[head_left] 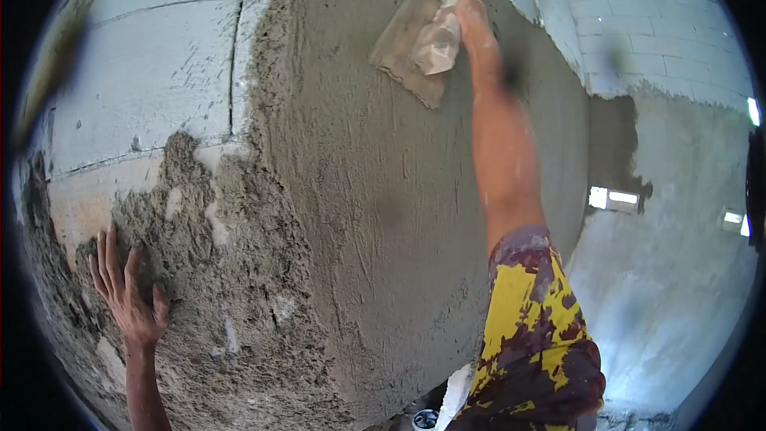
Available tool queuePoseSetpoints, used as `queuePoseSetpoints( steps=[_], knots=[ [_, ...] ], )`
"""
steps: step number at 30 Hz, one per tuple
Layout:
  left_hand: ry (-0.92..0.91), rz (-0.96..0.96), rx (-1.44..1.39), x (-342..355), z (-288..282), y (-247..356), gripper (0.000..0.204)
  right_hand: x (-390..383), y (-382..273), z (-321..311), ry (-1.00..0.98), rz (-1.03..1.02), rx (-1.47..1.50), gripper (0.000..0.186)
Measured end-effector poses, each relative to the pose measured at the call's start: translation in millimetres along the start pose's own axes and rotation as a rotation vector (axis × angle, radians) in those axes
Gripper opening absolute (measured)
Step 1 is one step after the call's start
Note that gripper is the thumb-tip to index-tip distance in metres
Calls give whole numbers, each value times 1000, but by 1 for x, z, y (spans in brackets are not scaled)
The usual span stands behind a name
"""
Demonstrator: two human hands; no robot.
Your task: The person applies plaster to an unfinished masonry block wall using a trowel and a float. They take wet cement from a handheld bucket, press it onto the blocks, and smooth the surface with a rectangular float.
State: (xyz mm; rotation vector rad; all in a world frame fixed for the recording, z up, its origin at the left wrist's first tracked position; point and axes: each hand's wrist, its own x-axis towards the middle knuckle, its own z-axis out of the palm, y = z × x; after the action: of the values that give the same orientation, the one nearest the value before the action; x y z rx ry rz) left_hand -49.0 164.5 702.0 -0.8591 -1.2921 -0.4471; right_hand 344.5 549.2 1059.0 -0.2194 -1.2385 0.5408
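In my right hand point(469, 14) is a plastering trowel point(405, 32), gripped by its pale, mortar-caked handle. Its wide flat blade lies against the wet grey plaster point(383, 191) high on the wall, and that arm stretches far up. Lower at the left, my left hand point(134, 299) rests with spread fingers on rough, lumpy mortar point(239, 311), holding nothing. Just above those fingers a strip of bare tan wall point(92, 195) shows. The plaster is smoother under the trowel and coarse along its left edge.
Bare pale blocks point(152, 80) with visible joints fill the upper left. At the right stands another wall point(670, 160), partly plastered, with small bright openings point(614, 198). A bucket point(425, 419) and a white object point(456, 395) I cannot identify are low beside my sleeve.
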Motion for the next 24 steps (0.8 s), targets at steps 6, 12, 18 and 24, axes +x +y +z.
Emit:
queuePoseSetpoints(
  steps=[6,12,18,24],
  knots=[
    [11,-33,43,0,-4,-6,46,-160,64,-21,-7,227,44,52],
    [14,-67,-42,-4,4,4,44,-340,88,-53,-154,162,175,59],
    [-13,-83,-6,-3,-15,-11,41,-163,15,44,-49,157,272,61],
    [-14,-88,-110,5,3,6,42,68,-74,91,-99,-357,-96,53]
  ],
)
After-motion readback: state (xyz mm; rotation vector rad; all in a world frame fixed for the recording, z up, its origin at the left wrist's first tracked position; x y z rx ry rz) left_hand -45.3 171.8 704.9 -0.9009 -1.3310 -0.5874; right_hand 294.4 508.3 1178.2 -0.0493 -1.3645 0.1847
